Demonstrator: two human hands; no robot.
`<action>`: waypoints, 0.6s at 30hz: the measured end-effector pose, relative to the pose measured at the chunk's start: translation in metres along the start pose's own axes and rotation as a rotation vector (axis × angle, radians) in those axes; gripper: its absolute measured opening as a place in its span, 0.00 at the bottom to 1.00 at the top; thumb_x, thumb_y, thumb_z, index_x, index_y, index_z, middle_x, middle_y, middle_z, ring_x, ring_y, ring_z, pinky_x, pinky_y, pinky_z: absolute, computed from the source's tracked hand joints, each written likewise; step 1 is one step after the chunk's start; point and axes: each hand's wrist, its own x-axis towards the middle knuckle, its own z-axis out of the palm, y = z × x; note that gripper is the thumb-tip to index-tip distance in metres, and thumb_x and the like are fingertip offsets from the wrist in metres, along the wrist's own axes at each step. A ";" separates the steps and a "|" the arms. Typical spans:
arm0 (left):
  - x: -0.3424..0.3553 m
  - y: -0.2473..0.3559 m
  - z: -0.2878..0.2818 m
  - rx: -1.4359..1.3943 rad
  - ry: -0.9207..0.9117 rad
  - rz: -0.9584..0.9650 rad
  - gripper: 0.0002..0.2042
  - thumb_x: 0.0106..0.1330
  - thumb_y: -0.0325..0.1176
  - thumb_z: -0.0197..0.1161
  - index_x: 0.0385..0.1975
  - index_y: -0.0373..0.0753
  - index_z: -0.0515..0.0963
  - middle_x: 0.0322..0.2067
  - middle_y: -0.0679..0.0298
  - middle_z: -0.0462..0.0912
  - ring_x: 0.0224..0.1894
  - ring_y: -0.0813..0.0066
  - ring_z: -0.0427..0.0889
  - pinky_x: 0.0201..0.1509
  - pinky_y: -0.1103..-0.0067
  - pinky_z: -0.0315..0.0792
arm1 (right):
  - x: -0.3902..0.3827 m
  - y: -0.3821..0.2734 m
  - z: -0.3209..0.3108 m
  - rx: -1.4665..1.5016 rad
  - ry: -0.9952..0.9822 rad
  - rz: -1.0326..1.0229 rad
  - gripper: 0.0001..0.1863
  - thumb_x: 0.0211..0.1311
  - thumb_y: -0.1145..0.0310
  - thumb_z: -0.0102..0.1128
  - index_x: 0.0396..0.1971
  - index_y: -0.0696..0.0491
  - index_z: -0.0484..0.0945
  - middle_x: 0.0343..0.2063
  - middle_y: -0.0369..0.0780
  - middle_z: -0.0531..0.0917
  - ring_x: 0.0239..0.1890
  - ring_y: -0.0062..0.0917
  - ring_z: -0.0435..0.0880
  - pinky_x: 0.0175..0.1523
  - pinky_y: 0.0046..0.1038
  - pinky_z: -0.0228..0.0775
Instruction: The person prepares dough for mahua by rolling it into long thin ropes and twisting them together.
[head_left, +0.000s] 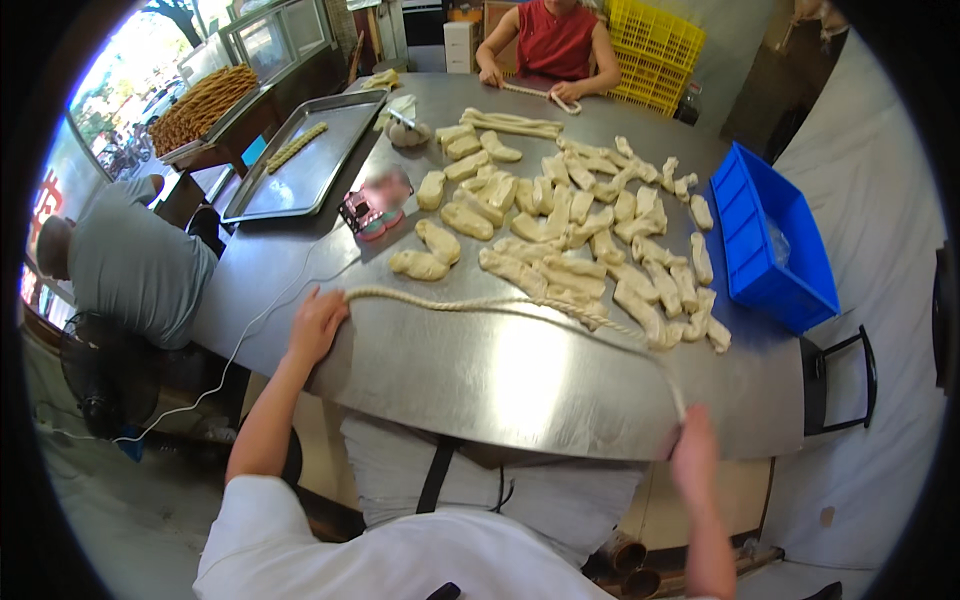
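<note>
A long twisted dough rope (450,300) stretches across the steel table (410,370), blurred toward its right end. My left hand (318,318) closes on its left end near the table's left front. My right hand (690,445), smeared by motion, is closed on the other end at the front edge, right of centre. Beyond the rope lie several short, pale dough pieces (468,220) in loose groups. A pink device (375,205) with a white cable stands left of them.
A steel tray (315,160) holds one braid. Around the table are a blue crate (745,250), a co-worker in red (548,40) handling dough, a bent person (130,260) at left, stacked yellow crates (655,45), fried twists (195,110) and a black chair (845,380).
</note>
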 end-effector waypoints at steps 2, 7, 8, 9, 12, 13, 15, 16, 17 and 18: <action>-0.001 0.012 -0.004 -0.055 -0.108 -0.156 0.09 0.76 0.37 0.68 0.48 0.42 0.87 0.49 0.55 0.91 0.55 0.50 0.87 0.58 0.57 0.79 | -0.027 -0.008 0.017 -0.259 -0.043 -0.099 0.36 0.87 0.50 0.42 0.81 0.62 0.62 0.81 0.59 0.63 0.85 0.49 0.59 0.86 0.54 0.50; 0.005 0.069 0.000 0.421 -0.122 -0.131 0.15 0.78 0.38 0.64 0.57 0.37 0.83 0.59 0.50 0.87 0.62 0.50 0.85 0.67 0.56 0.78 | 0.086 0.016 -0.016 -0.229 0.179 0.269 0.35 0.85 0.52 0.47 0.81 0.58 0.61 0.85 0.51 0.57 0.89 0.45 0.48 0.88 0.58 0.40; -0.012 0.072 -0.010 0.610 -0.030 0.078 0.15 0.79 0.37 0.63 0.57 0.35 0.82 0.58 0.48 0.86 0.61 0.50 0.85 0.66 0.56 0.79 | 0.075 0.022 -0.013 -0.268 0.188 0.220 0.32 0.85 0.54 0.49 0.78 0.58 0.65 0.84 0.51 0.60 0.88 0.45 0.52 0.87 0.57 0.44; -0.042 0.081 -0.027 0.572 -0.050 0.101 0.14 0.79 0.35 0.62 0.56 0.34 0.82 0.54 0.47 0.87 0.58 0.49 0.86 0.62 0.57 0.80 | 0.064 0.027 -0.008 -0.299 0.202 0.176 0.29 0.85 0.56 0.50 0.76 0.58 0.69 0.83 0.50 0.63 0.87 0.45 0.56 0.87 0.56 0.48; -0.083 0.089 -0.051 0.341 -0.199 0.017 0.12 0.78 0.33 0.63 0.53 0.35 0.83 0.47 0.49 0.89 0.52 0.49 0.88 0.56 0.58 0.82 | 0.001 0.026 -0.011 0.021 -0.015 -0.235 0.18 0.84 0.61 0.54 0.61 0.57 0.78 0.79 0.51 0.71 0.83 0.47 0.66 0.82 0.51 0.60; -0.089 0.092 -0.054 0.248 -0.262 -0.037 0.11 0.78 0.33 0.63 0.53 0.37 0.83 0.46 0.51 0.89 0.50 0.49 0.88 0.54 0.58 0.82 | 0.013 0.019 -0.022 -0.030 0.122 -0.477 0.08 0.82 0.68 0.58 0.49 0.56 0.78 0.63 0.46 0.86 0.68 0.44 0.84 0.71 0.40 0.76; -0.027 0.066 -0.026 0.363 -0.248 -0.160 0.07 0.76 0.33 0.66 0.47 0.40 0.84 0.39 0.54 0.88 0.42 0.48 0.88 0.48 0.58 0.81 | 0.069 0.047 -0.041 0.495 -0.043 -0.203 0.08 0.81 0.69 0.58 0.52 0.55 0.78 0.49 0.42 0.87 0.54 0.34 0.88 0.58 0.35 0.80; 0.004 0.041 -0.013 0.227 -0.049 -0.159 0.05 0.75 0.34 0.68 0.43 0.41 0.84 0.38 0.54 0.87 0.40 0.47 0.86 0.45 0.56 0.80 | 0.086 0.055 -0.045 0.757 -0.117 -0.069 0.08 0.81 0.69 0.58 0.53 0.54 0.78 0.43 0.39 0.88 0.47 0.30 0.89 0.52 0.32 0.83; 0.012 0.021 -0.010 0.151 -0.012 -0.202 0.05 0.75 0.34 0.68 0.41 0.41 0.84 0.39 0.53 0.88 0.41 0.48 0.87 0.46 0.55 0.79 | 0.084 0.050 -0.041 0.926 -0.044 0.060 0.09 0.81 0.70 0.58 0.54 0.54 0.78 0.38 0.37 0.85 0.41 0.26 0.86 0.46 0.30 0.80; 0.002 0.013 -0.009 0.118 -0.014 -0.110 0.05 0.75 0.35 0.68 0.41 0.41 0.85 0.39 0.53 0.89 0.42 0.48 0.88 0.46 0.56 0.80 | 0.083 0.047 -0.039 1.096 0.049 0.197 0.10 0.81 0.70 0.57 0.55 0.53 0.77 0.33 0.35 0.81 0.34 0.21 0.82 0.40 0.27 0.78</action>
